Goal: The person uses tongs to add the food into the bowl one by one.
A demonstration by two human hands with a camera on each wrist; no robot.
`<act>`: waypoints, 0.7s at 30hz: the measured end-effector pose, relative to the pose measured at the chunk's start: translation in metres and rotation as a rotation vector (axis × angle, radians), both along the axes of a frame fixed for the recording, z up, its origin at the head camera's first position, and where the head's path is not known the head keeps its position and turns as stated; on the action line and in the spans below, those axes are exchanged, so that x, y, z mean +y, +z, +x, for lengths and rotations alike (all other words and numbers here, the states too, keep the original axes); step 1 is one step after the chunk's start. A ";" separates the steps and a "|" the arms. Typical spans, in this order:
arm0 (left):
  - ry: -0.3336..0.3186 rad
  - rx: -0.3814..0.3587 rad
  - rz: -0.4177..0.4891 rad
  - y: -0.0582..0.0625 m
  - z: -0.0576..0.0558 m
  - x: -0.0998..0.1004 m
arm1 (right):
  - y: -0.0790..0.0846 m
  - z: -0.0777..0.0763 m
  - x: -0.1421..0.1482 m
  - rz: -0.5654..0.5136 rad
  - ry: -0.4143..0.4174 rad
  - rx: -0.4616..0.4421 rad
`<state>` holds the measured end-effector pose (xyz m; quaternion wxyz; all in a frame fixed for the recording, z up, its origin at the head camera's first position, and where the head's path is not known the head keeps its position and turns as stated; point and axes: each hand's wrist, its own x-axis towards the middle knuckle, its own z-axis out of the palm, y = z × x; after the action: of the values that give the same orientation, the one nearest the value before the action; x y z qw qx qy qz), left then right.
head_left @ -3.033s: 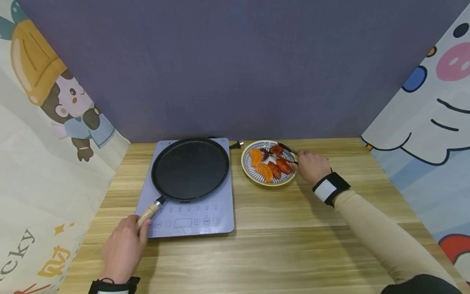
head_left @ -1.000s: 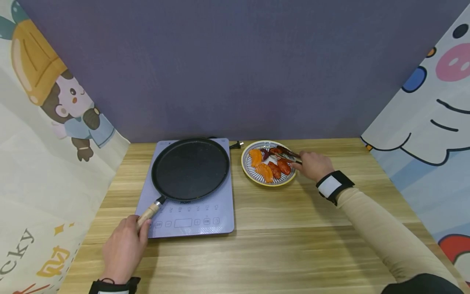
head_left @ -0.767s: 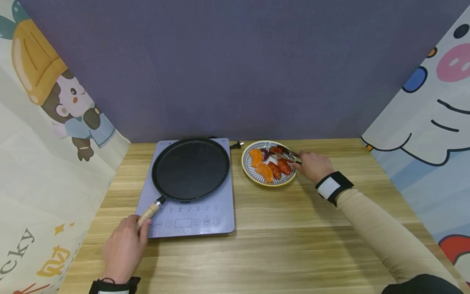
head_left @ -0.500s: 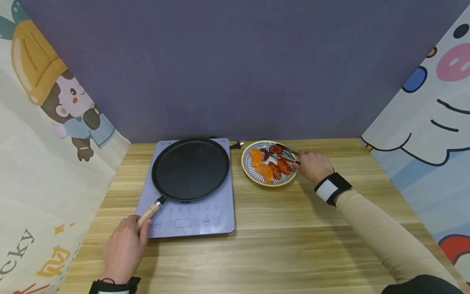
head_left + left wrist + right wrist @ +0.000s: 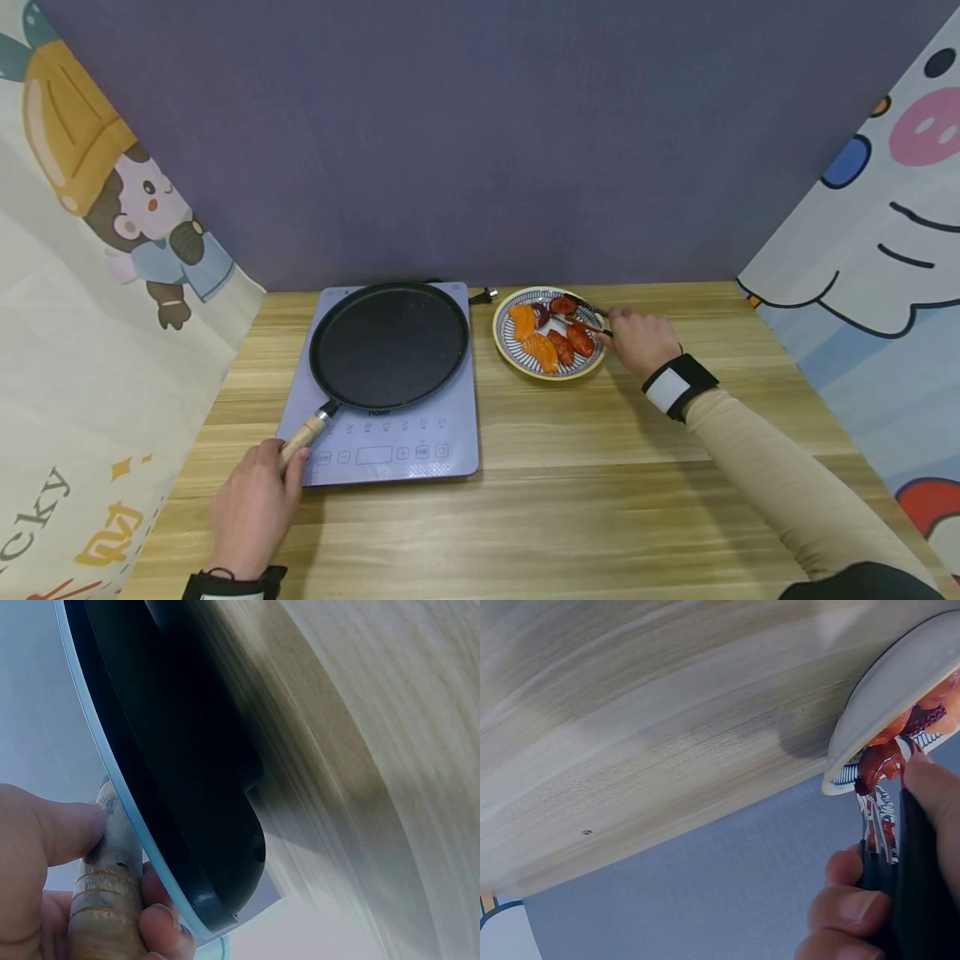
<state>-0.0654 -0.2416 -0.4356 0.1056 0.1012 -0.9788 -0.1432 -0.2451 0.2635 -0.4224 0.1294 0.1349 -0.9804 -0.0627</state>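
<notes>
My left hand (image 5: 253,504) grips the wooden handle (image 5: 306,437) of a flat black frying pan (image 5: 390,346). The pan sits on a lilac induction cooktop (image 5: 453,442). In the left wrist view, thumb and fingers wrap round that handle (image 5: 112,885). My right hand (image 5: 643,340) holds tongs (image 5: 590,326) with black grips and metal ends, reaching over the right rim of a striped, yellow-edged plate (image 5: 512,358). Orange slices (image 5: 540,352), glossy red pieces (image 5: 580,339) and a dark purple piece (image 5: 541,314) lie on it. In the right wrist view, a red piece (image 5: 877,766) is at the tongs' tips; whether they clamp it, I cannot tell.
A black power plug (image 5: 483,296) lies between cooktop and plate. Behind the wooden table (image 5: 555,500) stands a plain grey-purple wall (image 5: 480,150). Cartoon-printed panels flank it left (image 5: 90,333) and right (image 5: 862,275).
The right hand moved slightly right, then a little back left. The tongs' arms shifted with it over the plate. My left hand and the pan have kept still.
</notes>
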 end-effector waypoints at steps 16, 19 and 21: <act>0.003 -0.001 -0.002 0.001 0.001 0.000 | 0.007 -0.002 0.001 -0.040 0.029 -0.010; 0.002 0.002 0.000 0.001 0.001 0.000 | 0.010 -0.004 -0.001 -0.056 0.052 -0.014; 0.003 0.005 0.000 0.001 0.001 0.000 | 0.011 -0.005 -0.003 -0.074 0.067 -0.019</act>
<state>-0.0644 -0.2412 -0.4349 0.1083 0.1024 -0.9784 -0.1434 -0.2499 0.2603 -0.4113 0.1270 0.1634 -0.9781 -0.0205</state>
